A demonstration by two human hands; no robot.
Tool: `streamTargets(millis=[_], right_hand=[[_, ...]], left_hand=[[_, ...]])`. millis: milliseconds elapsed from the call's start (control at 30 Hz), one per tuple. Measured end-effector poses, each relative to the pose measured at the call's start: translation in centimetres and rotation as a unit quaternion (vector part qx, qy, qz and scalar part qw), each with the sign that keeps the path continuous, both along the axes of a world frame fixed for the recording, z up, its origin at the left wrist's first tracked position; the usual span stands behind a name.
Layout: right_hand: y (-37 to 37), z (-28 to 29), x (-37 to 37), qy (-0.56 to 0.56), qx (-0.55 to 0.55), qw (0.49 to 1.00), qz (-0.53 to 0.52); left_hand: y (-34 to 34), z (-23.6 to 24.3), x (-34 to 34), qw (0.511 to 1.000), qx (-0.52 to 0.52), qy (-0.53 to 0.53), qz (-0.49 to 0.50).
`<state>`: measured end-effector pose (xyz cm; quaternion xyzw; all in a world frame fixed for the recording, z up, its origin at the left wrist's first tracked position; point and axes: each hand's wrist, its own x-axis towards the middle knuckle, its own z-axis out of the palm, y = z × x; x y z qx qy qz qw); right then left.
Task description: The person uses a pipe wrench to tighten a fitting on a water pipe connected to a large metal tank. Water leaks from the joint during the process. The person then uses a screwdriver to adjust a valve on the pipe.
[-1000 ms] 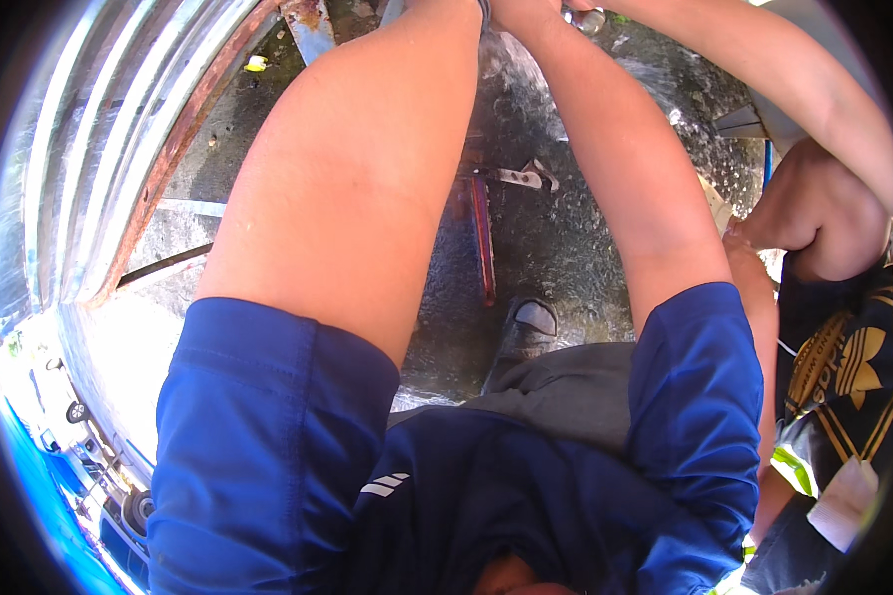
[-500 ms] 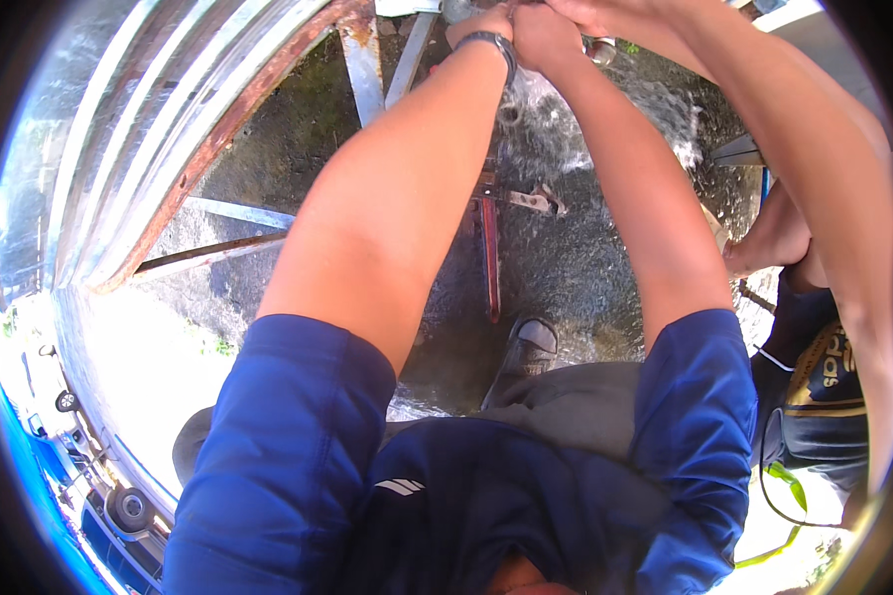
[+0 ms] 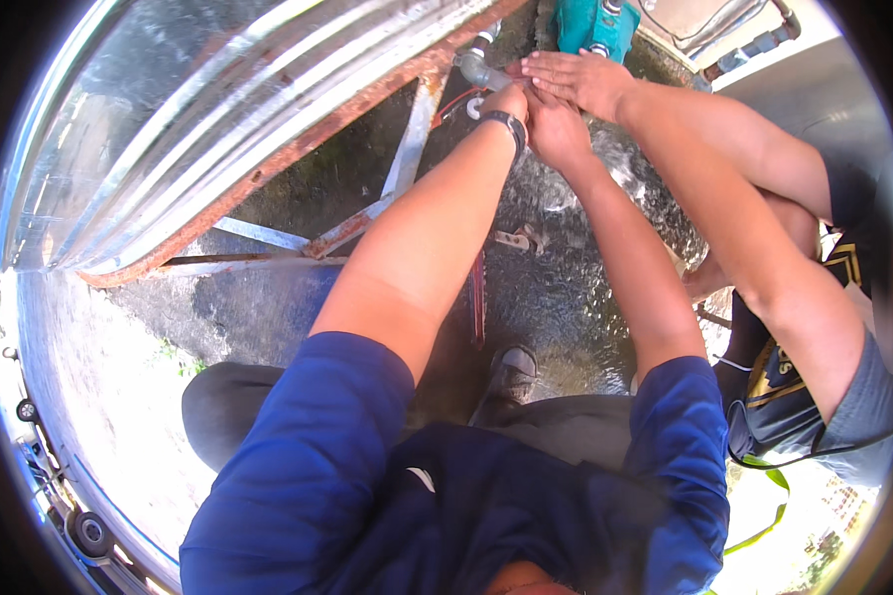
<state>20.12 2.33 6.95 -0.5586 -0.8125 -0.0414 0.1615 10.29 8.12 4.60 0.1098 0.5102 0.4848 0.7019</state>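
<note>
Both my arms reach forward to a grey pipe [image 3: 476,69] with an elbow bend. My left hand [image 3: 509,102], with a dark band at the wrist, is closed around the pipe's near end. Pressed against it on the right, my right hand [image 3: 560,129] is closed at the same spot; its fingertips are partly hidden. A co-worker's hand [image 3: 583,81] lies with fingers stretched over the top of my hands. Water [image 3: 615,164] splashes and runs over the ground below. Just beyond the hands sits a teal pump [image 3: 595,25].
A rusty-edged corrugated metal sheet [image 3: 268,89] on a metal frame [image 3: 412,139] takes up the left. A long red tool [image 3: 478,297] lies on the wet ground near my shoe [image 3: 514,372]. The co-worker crouches at right, beside a grey panel [image 3: 814,94]. Parked vehicles [image 3: 91,534] show far left.
The view has shifted forward, bringing the pipe elbow and teal pump into sight. The co-worker's hand rests over mine, and less splashing water shows around our hands.
</note>
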Motion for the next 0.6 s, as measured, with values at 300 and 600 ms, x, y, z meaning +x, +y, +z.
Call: streamTargets(millis=[300,600], right_hand=[[-6.5,-0.9,-2.1,0.004,0.065,0.998,-0.01],[-13.2,-8.7,-12.3,0.175,-0.395,0.824,-0.366]], left_hand=[[4.9,-3.1,1.2,0.98,0.085,-0.054,-0.172],[7.0,-4.3,-0.5,0.933,0.069,-0.074,-0.346]])
